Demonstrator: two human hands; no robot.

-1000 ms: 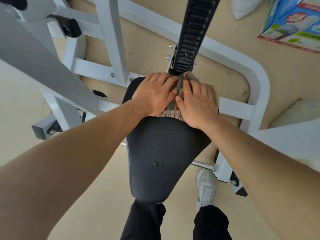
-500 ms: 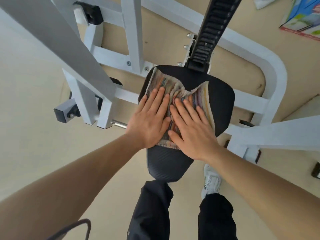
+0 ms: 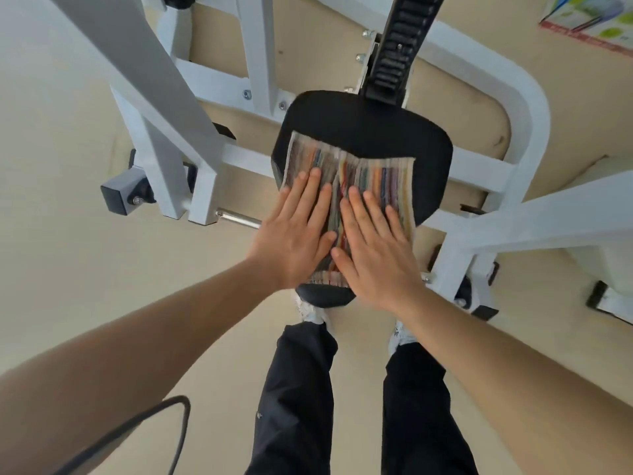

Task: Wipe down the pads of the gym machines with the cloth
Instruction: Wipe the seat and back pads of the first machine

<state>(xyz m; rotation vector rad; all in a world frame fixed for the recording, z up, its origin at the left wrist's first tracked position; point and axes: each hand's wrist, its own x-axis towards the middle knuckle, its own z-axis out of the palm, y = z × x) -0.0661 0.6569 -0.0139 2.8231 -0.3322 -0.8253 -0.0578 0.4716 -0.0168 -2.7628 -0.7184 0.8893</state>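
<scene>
A black seat pad (image 3: 387,132) of a white gym machine lies below me in the head view. A striped, many-coloured cloth (image 3: 363,173) is spread flat over its middle and near part. My left hand (image 3: 298,234) presses flat on the cloth's left half, fingers spread. Beside it, my right hand (image 3: 373,252) lies flat on the right half, fingers spread too. The pad's far end and its narrow near tip (image 3: 325,296) stay uncovered.
White steel frame bars (image 3: 253,53) surround the pad on the left, back and right. A black ridged upright rail (image 3: 397,42) rises behind the pad. A chrome pin (image 3: 236,219) sticks out at the left. A printed box (image 3: 596,18) lies top right. My legs stand below.
Both hands have slid the cloth from the pad's far end toward the near tip. The cloth went from bunched to spread flat, and the pad's far end is now bare.
</scene>
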